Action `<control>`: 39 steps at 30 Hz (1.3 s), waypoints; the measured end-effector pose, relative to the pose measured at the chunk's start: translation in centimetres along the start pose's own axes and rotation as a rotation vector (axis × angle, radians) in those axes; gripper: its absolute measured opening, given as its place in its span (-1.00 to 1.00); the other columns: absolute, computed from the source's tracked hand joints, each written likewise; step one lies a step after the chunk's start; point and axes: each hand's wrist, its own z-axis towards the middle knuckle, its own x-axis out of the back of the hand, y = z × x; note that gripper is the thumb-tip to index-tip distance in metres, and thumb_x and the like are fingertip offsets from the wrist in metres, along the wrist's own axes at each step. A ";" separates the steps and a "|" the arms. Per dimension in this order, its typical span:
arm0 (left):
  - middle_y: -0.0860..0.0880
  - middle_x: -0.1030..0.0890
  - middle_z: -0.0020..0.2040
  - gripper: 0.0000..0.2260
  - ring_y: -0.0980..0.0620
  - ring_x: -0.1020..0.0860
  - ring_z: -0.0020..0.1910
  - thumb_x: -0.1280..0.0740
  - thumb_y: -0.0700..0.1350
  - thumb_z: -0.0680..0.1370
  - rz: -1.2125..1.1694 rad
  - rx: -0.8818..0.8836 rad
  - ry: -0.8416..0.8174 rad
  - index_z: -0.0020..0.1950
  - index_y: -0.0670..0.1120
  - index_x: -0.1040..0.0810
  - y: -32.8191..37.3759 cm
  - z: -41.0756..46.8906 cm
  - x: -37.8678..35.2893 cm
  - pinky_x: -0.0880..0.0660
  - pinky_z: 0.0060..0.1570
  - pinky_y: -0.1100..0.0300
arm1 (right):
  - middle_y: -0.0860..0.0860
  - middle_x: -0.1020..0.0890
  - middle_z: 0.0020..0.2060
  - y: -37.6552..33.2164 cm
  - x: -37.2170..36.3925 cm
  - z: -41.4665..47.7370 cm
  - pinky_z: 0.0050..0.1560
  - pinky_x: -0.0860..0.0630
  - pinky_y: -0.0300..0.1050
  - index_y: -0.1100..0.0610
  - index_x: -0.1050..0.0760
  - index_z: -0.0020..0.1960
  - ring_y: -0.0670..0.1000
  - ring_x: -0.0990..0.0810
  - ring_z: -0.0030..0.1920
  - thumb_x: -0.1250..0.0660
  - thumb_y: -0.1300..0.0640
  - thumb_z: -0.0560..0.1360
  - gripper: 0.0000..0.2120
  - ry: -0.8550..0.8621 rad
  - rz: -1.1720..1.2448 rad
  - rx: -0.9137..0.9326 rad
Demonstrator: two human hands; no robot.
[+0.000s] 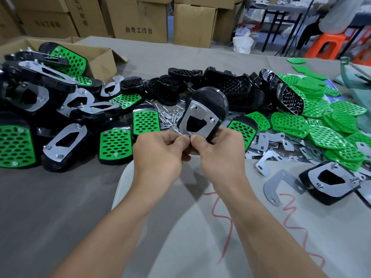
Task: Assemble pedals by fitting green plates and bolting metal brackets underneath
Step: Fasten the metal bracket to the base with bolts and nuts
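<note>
Both forearms reached out over the grey table (60, 197), where a heap of finished pedals (40, 109) lay to my left and loose green plates (321, 121) were piled to my right. Above the table's middle I held one black pedal (210, 99) upside down, its metal bracket (197, 119) facing me. My right hand (218, 155) gripped the pedal's near edge, fingers curled round it; my left hand (158, 155) pinched the bracket's lower corner, thumb against forefinger. Small bolts (168, 117) lay scattered just behind.
</note>
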 end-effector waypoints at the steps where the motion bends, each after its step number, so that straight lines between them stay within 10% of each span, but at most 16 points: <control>1: 0.08 -0.69 -0.38 -0.79 0.07 -0.70 -0.37 -0.47 -0.11 0.49 -0.021 -0.006 0.003 -0.22 0.23 -0.71 0.1 0.0 0.1 -0.67 -0.17 -0.01 | -0.02 -0.72 -0.33 0.1 0.0 0.0 -0.15 -0.67 0.20 0.15 -0.64 -0.21 0.15 -0.73 -0.24 -0.44 0.19 0.39 -0.97 -0.009 0.001 -0.004; 11: -0.02 -0.67 -0.36 -0.89 -0.13 -0.62 -0.40 -0.41 -0.15 0.49 0.525 -0.620 0.201 -0.11 0.00 -0.73 -0.3 -0.6 0.5 -0.54 -0.39 0.05 | 0.07 -0.74 -0.27 0.8 -0.2 0.5 -0.04 -0.66 0.31 0.10 -0.66 -0.12 0.27 -0.74 -0.12 -0.41 0.09 0.31 -0.83 -0.049 0.083 -0.116; 19: 0.20 -0.71 -0.06 -0.68 0.05 -0.70 -0.15 -0.37 0.10 0.51 0.326 -0.491 0.109 0.24 0.31 -0.46 0.1 -0.8 0.8 -0.59 -0.14 -0.06 | 0.13 -0.73 -0.32 -0.5 0.9 0.3 -0.10 -0.71 0.18 0.22 -0.67 -0.24 0.12 -0.75 -0.27 -0.44 0.20 0.36 -0.91 -0.093 0.180 -0.209; 26: 0.24 -0.69 -0.25 -0.88 0.17 -0.67 -0.27 -0.47 0.04 0.44 0.113 -0.381 0.090 -0.07 0.27 -0.67 0.4 0.4 2.0 -0.60 -0.19 0.18 | 0.22 -0.71 -0.28 -2.3 3.0 0.8 -0.33 -0.65 -0.12 0.34 -0.64 -0.10 0.11 -0.68 -0.37 -0.42 0.35 0.48 -0.95 -0.318 0.231 -0.451; 33: 0.24 -0.70 -0.28 -0.74 0.27 -0.66 -0.27 -0.55 -0.23 0.44 -0.030 -0.264 0.148 -0.22 0.16 -0.69 0.1 1.6 2.3 -0.54 -0.17 0.42 | 0.22 -0.71 -0.28 -2.3 5.2 0.6 -0.47 -0.53 -0.23 0.30 -0.60 -0.22 0.05 -0.64 -0.42 -0.41 0.20 0.53 -0.80 -0.879 -0.175 -0.496; 39: 0.30 -0.68 -0.30 -0.75 0.31 -0.65 -0.28 -0.55 -0.17 0.42 0.040 -0.296 0.095 -0.25 0.20 -0.67 0.1 1.3 2.5 -0.54 -0.18 0.43 | 0.16 -0.68 -0.40 -3.0 6.3 0.7 -0.53 -0.42 -0.26 0.28 -0.61 -0.28 0.02 -0.54 -0.55 -0.49 -0.07 0.49 -0.59 -0.870 -0.555 -0.475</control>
